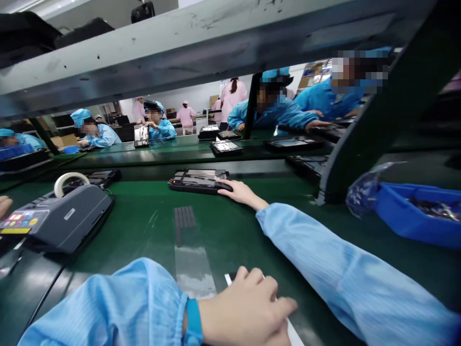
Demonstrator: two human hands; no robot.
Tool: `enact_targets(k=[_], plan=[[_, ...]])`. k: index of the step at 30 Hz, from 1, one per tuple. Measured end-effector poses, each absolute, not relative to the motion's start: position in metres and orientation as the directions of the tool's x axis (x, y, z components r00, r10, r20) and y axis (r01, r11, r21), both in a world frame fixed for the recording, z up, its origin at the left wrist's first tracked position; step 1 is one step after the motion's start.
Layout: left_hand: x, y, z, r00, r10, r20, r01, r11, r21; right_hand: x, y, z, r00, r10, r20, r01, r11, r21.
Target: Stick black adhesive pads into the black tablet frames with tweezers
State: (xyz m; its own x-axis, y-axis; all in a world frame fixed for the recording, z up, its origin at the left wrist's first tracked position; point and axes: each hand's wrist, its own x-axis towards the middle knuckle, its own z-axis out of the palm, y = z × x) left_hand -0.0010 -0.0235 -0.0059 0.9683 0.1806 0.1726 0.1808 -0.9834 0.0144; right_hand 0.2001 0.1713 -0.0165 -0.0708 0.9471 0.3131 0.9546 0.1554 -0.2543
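My right hand [239,192] reaches forward across the green bench and grips the right end of a flat black electronic device [198,180]. Its top shows grey panels and inner parts, so it looks uncovered. Closer to me, my left hand [248,307], with a blue band at the wrist, is bent with its fingers curled over a white-edged sheet [293,331]. Most of that sheet is hidden beneath the hand. Between the two hands lies a clear film strip [194,264] with dark strips [185,216] at its far end.
A grey tape dispenser [68,216] with a white roll stands left. A blue bin [421,216] of small parts and a clear plastic bag [367,190] sit right, beside a slanted green post [363,120]. A shelf beam crosses above. Co-workers sit beyond a line carrying more devices [226,147].
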Motion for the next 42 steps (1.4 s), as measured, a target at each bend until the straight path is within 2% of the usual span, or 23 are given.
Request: enact_targets(k=[7,14,19,22,33,42], plan=[[-0.002,-0.016,-0.017,0.972,0.171,0.159,0.164,-0.985,0.058,0.168,0.193,-0.015,0.104,0.907,0.408,0.937,0.048,-0.347],[-0.006,-0.013,-0.005,0.981,0.176,0.077,0.172,-0.983,0.065,0.213,0.161,-0.016,0.141,0.847,0.513,0.924,0.074,-0.376],[-0.007,-0.017,0.003,0.982,0.178,0.067,0.171,-0.981,0.091,0.294,0.126,-0.022,0.437,0.724,0.534,0.863,-0.170,-0.476],[-0.007,-0.017,0.006,0.981,0.183,0.066,0.175,-0.979,0.105,0.314,0.114,-0.022,0.551,0.664,0.506,0.807,-0.268,-0.526],[-0.010,-0.017,0.007,0.974,0.217,0.058,0.206,-0.965,0.161,0.287,0.110,-0.020,0.503,0.700,0.507,0.831,-0.231,-0.506],[-0.009,-0.015,0.004,0.978,0.205,0.031,0.198,-0.969,0.145,0.287,0.109,-0.019,0.489,0.723,0.488,0.828,-0.208,-0.520]])
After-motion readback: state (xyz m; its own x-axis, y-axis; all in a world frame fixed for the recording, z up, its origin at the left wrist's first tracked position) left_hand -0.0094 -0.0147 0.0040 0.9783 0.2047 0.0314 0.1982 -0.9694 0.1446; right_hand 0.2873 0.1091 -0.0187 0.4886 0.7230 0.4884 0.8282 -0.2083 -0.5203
